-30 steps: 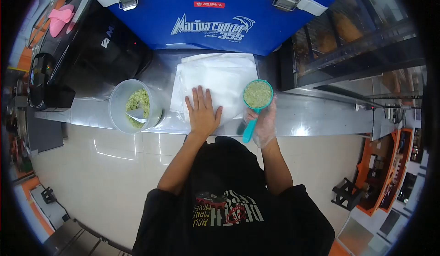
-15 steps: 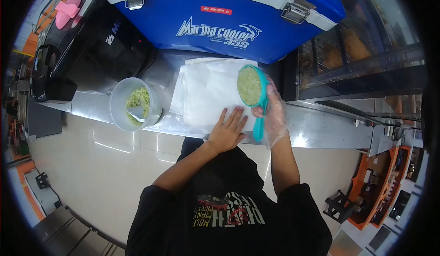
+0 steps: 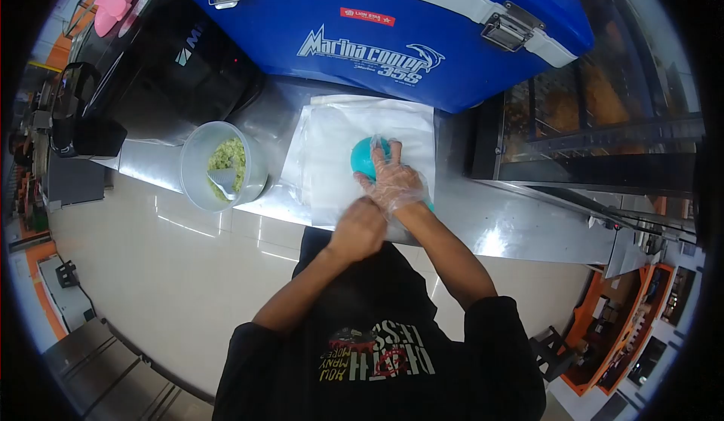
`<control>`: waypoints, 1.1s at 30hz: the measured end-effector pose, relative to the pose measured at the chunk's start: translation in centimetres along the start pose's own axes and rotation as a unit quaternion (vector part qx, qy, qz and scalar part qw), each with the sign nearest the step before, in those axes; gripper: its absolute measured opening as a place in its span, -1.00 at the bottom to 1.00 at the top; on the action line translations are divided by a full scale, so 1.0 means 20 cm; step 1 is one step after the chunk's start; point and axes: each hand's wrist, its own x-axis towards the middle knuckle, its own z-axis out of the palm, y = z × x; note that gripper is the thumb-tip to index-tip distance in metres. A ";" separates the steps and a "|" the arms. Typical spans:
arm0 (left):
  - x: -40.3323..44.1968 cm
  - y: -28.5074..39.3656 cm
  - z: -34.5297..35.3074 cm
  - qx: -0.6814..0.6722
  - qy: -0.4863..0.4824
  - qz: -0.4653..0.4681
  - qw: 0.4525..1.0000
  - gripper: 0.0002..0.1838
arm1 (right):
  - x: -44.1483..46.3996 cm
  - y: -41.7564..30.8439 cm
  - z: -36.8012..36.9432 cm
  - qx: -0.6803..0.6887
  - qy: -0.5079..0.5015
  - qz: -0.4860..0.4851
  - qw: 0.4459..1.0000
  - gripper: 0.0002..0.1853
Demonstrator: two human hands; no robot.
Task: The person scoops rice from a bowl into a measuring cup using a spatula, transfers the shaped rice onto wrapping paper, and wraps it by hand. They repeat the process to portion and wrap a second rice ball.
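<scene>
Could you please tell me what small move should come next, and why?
I would probably ease the teal scoop straight up with the gloved right hand: it is bottom-up over the white sheets, that hand is on it, and a slow lift should least disturb anything hidden beneath.

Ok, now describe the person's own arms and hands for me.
The right hand wears a thin, clear, crinkled plastic glove, loose around the wrist; the left hand is bare. Loose black sleeves cover the upper arms, leaving both forearms uncovered.
</scene>
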 end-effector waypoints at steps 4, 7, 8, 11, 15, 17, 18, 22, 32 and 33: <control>0.13 -0.21 -0.15 -0.008 0.137 -0.115 0.984 -0.67 | 0.00 0.01 0.00 0.002 0.011 -0.013 1.000 -0.12; 0.38 -0.35 -0.27 0.105 0.056 -0.075 0.990 -0.53 | 0.02 0.02 0.03 -0.020 0.014 -0.013 1.000 -0.12; 0.40 -0.38 -0.27 0.139 0.011 -0.095 0.986 -0.49 | 0.02 0.02 0.04 -0.030 0.016 -0.011 0.999 -0.11; 0.46 -0.45 -0.27 0.224 -0.088 -0.134 0.961 -0.40 | -0.04 -0.02 -0.05 -0.018 -0.017 -0.013 1.000 -0.17; 0.48 -0.42 -0.30 0.242 -0.141 -0.157 0.947 -0.40 | -0.06 -0.03 -0.04 -0.006 -0.011 -0.003 1.000 -0.15; 0.48 -0.41 -0.32 0.235 -0.154 -0.156 0.947 -0.40 | -0.05 -0.02 -0.02 -0.008 -0.013 0.011 1.000 -0.11; 0.48 -0.43 -0.31 0.223 -0.151 -0.157 0.950 -0.40 | -0.05 -0.02 -0.02 -0.002 0.004 0.005 1.000 -0.13; 0.46 -0.49 -0.32 0.192 -0.151 -0.131 0.961 -0.39 | -0.07 0.04 0.04 0.095 0.106 -0.015 0.990 -0.23; 0.40 -0.58 -0.28 0.180 -0.094 -0.051 0.978 -0.38 | -0.03 0.10 0.14 0.072 0.177 -0.026 0.981 -0.33; 0.39 -0.59 -0.28 0.174 -0.083 -0.048 0.980 -0.39 | -0.04 0.08 0.13 0.072 0.179 -0.022 0.981 -0.32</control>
